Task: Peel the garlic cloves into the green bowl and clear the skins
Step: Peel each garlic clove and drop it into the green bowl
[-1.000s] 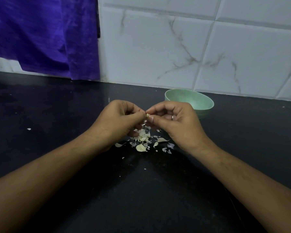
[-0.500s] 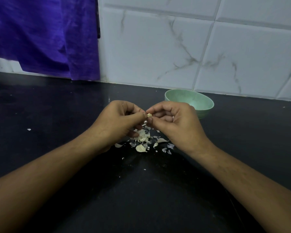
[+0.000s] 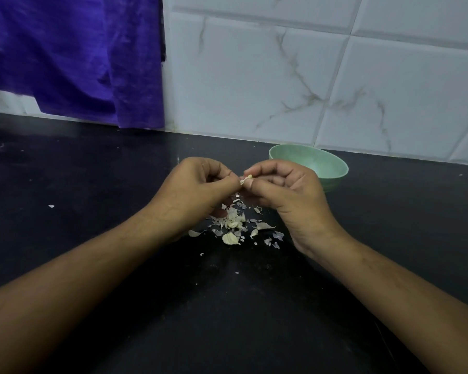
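A small pale garlic clove [image 3: 247,179] is pinched between the fingertips of both hands, above the black counter. My left hand [image 3: 197,190] grips it from the left and my right hand [image 3: 284,190] from the right, both with fingers curled. Below the hands lies a heap of garlic skins [image 3: 234,224] with a whole clove [image 3: 230,238] at its near edge. The green bowl [image 3: 327,161] stands just behind my right hand, near the wall; what it holds is hidden from here.
A purple cloth [image 3: 73,58] hangs over the wall at the back left. White marbled tiles [image 3: 308,76] back the black counter [image 3: 92,171]. Stray skin flakes [image 3: 51,205] lie on the counter to the left.
Both hands stay in place over the skins. The fingertips have shifted a little on the clove, and a bit more of it shows between them.
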`<state>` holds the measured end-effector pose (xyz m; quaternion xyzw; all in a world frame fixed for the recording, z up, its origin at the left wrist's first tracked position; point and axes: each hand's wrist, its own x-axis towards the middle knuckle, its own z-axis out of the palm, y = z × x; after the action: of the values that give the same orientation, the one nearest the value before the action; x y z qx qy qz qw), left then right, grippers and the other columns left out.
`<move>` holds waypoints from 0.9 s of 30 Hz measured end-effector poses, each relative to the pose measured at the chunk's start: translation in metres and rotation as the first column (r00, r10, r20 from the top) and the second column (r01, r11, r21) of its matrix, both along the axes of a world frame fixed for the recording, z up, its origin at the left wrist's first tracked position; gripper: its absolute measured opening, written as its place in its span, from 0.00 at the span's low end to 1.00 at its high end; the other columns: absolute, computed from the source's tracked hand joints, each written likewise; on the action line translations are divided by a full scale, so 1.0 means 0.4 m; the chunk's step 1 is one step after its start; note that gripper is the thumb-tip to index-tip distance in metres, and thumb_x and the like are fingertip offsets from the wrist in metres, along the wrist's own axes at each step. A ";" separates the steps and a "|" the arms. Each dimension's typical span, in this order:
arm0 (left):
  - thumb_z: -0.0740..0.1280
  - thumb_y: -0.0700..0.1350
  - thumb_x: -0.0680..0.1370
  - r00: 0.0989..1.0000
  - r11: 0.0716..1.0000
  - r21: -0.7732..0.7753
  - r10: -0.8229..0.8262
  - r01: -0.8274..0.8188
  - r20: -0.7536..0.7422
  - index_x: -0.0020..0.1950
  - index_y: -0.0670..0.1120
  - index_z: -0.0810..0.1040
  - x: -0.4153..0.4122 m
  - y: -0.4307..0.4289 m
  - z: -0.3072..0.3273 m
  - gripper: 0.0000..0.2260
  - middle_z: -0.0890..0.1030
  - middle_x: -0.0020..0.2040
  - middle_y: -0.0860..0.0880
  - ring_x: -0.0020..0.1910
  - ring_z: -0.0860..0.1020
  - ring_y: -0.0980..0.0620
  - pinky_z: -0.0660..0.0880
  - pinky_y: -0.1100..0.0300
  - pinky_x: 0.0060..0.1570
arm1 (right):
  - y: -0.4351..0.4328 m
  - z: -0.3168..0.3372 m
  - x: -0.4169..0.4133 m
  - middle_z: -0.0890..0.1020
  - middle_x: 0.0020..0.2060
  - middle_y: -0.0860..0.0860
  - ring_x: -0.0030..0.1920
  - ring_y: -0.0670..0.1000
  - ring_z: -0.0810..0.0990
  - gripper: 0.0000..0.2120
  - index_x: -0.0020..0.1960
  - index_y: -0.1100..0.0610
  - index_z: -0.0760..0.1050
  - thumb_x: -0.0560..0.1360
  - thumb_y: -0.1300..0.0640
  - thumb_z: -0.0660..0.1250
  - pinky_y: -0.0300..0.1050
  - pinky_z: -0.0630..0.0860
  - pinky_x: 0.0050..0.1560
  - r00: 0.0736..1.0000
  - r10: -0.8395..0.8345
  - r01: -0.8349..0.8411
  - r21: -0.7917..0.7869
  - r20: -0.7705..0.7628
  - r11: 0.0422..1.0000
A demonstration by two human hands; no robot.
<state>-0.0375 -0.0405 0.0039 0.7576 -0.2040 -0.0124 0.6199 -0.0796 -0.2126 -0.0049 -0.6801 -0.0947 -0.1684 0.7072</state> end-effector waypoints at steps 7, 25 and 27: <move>0.72 0.43 0.79 0.999 0.992 0.117 0.040 -0.042 0.016 0.41 0.45 0.85 0.006 0.017 -0.005 0.08 0.84 0.36 0.46 0.36 0.83 0.51 0.82 0.56 0.37 | -0.024 0.031 -0.005 0.87 0.50 0.61 0.51 0.59 0.88 0.07 0.54 0.62 0.81 0.77 0.69 0.70 0.53 0.84 0.56 0.997 0.017 0.000 0.205 -0.081 0.979; 0.79 0.41 0.75 0.975 0.986 0.157 0.012 -0.048 0.224 0.44 0.48 0.84 0.027 0.043 0.007 0.05 0.84 0.36 0.49 0.35 0.82 0.50 0.84 0.39 0.46 | -0.042 0.024 -0.005 0.87 0.51 0.61 0.49 0.59 0.88 0.10 0.60 0.63 0.79 0.79 0.69 0.69 0.53 0.85 0.54 0.994 0.062 -0.055 0.079 -0.091 0.995; 0.77 0.40 0.76 0.974 0.985 0.166 -0.002 -0.037 0.225 0.46 0.49 0.85 0.030 0.044 0.005 0.05 0.85 0.38 0.48 0.37 0.83 0.47 0.84 0.38 0.48 | -0.043 0.022 -0.005 0.87 0.51 0.61 0.49 0.58 0.88 0.09 0.58 0.65 0.79 0.78 0.70 0.69 0.52 0.85 0.54 0.993 0.073 -0.067 0.066 -0.094 0.996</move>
<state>-0.0256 -0.0229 0.0058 0.8058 -0.2642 0.0615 0.5264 -0.0814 -0.2297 0.0038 -0.6612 -0.0791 -0.1134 0.7373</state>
